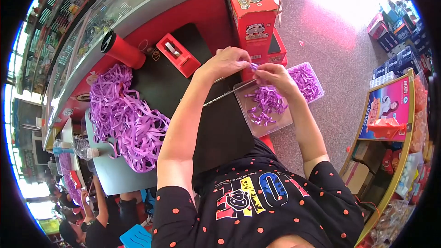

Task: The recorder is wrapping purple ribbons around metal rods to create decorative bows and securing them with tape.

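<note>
My left hand (227, 62) and my right hand (278, 80) are close together above the far right of the black tabletop (220, 133). Both pinch a small piece of purple ribbon (253, 66) between their fingertips. A thin silvery rod (228, 93) slants from beneath my right fingers down over the tabletop; whether that hand grips it I cannot tell. Just below my right hand is a clear plastic tray (258, 131) with short purple ribbon pieces (265, 103). Beyond my right wrist, a second clear box (320, 93) holds more of them.
A big heap of long purple ribbon (128, 119) covers the table's left side. Behind it are a red tumbler (123, 51) and a red tape dispenser (178, 55). Red cartons (253, 23) stand at the far edge. At lower left another person (94, 222) works at a table.
</note>
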Available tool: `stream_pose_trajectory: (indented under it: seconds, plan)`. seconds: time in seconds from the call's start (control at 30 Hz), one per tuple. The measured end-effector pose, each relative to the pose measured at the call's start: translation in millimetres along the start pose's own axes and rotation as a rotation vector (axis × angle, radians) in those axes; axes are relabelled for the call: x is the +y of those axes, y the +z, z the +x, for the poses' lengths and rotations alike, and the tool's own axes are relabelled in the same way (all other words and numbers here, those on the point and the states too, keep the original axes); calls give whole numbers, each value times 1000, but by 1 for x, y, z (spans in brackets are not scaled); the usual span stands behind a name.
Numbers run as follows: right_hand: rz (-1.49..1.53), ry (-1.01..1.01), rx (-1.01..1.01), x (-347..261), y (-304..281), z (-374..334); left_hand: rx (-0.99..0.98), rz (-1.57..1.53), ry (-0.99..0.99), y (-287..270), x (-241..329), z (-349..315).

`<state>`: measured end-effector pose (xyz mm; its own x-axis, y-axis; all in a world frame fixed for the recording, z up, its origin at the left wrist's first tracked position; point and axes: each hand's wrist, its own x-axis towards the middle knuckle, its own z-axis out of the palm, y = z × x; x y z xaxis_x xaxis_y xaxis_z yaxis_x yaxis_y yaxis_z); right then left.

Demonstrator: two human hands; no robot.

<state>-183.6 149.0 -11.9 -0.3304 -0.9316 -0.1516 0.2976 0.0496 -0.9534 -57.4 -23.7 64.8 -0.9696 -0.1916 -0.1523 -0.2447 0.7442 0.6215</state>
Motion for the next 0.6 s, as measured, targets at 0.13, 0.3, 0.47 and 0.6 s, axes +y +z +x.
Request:
stream_pose_trajectory:
  seconds: [0.13, 0.3, 0.47, 0.6]
  plan:
    - [121, 2, -66, 36, 14, 24, 74, 10, -64, 6, -22, -19]
    - [197, 53, -24, 45, 24, 26, 714, -155, -35, 32, -7, -39]
    - [210, 53, -57, 46, 29, 21, 801, -128, -58, 52, -3, -45]
    - [252, 71, -56, 53, 27, 20, 780, -135, -26, 58, -7, -44]
